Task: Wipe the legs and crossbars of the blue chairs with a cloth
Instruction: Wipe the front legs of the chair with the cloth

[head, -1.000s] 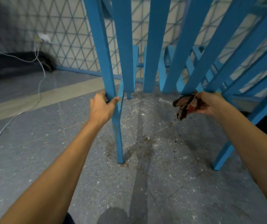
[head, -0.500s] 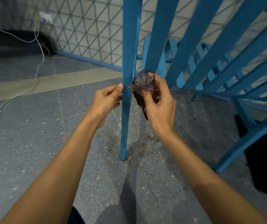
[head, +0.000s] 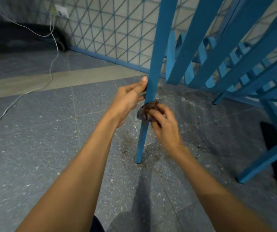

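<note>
The blue chairs (head: 235, 56) fill the view from 12 to 3 o'clock, a crowd of slanting legs and crossbars. The nearest leg (head: 152, 64) runs from 12 o'clock down to its foot on the speckled floor (head: 50, 148) near the centre.

Half a second ago the cloth sat higher on this leg. Now it is well below the middle of the visible length, so a downward stroke seems to be under way.

The left hand (head: 127, 101), at 10 o'clock of the cloth, stays on the leg to steady it, with its thumb laid up the left edge and its fingers curled round behind. The right hand (head: 164, 124) has its fingers curled over the cloth (head: 147, 111) and presses the dark, bunched rag against the leg's right side.

I judge that the stretch toward 6 o'clock, down to the foot, is not yet wiped, and the other legs and crossbars still wait. Grit (head: 129, 144) lies on the floor at 9 o'clock of the foot.
</note>
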Demonstrator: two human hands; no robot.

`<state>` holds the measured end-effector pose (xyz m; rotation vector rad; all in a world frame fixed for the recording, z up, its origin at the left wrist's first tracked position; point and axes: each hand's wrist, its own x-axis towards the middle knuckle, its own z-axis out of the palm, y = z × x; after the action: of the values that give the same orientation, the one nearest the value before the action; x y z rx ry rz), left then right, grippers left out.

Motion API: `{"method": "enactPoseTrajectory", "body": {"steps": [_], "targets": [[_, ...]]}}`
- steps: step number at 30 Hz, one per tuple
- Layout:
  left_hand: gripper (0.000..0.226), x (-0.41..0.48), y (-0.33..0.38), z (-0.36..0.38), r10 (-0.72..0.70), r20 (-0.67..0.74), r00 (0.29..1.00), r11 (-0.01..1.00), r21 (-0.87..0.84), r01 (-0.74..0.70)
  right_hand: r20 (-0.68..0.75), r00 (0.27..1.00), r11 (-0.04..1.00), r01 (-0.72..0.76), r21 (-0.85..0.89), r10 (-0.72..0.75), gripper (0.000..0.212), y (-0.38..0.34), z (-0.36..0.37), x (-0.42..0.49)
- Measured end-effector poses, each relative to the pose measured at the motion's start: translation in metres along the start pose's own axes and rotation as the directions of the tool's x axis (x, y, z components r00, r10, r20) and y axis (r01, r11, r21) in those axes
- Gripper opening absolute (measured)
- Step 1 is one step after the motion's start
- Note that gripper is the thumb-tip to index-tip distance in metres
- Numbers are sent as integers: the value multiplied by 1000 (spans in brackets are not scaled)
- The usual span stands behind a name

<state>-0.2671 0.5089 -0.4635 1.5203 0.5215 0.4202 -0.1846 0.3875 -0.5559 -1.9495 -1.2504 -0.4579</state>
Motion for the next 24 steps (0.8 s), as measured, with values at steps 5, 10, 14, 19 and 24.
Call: {"method": "enactPoseTrajectory", "body": {"steps": [5,10,14,19,24], "targets": [[39,-2,3,1,28,-9,1000,999,-38,-29,-336,938,994,-56,97,86,35,-38,-32,60],[68,-3,7,0,3,-45,999,998,-67,-6,-136,990,999,36,-31,-40,42,-28,-17,38],[69,-8,7,2,12,-14,1000,998,-60,-13,113,993,990,38,-137,-23,38,-4,8,-1],[59,-12,7,4,29,-27,999,996,-83,-32,66,995,997,-68,-41,70,38,-20,-1,8],[53,-5,6,2,31,-73,997,992,-122,-39,-263,960,996,-87,24,90,38,-49,-21,57]]}}
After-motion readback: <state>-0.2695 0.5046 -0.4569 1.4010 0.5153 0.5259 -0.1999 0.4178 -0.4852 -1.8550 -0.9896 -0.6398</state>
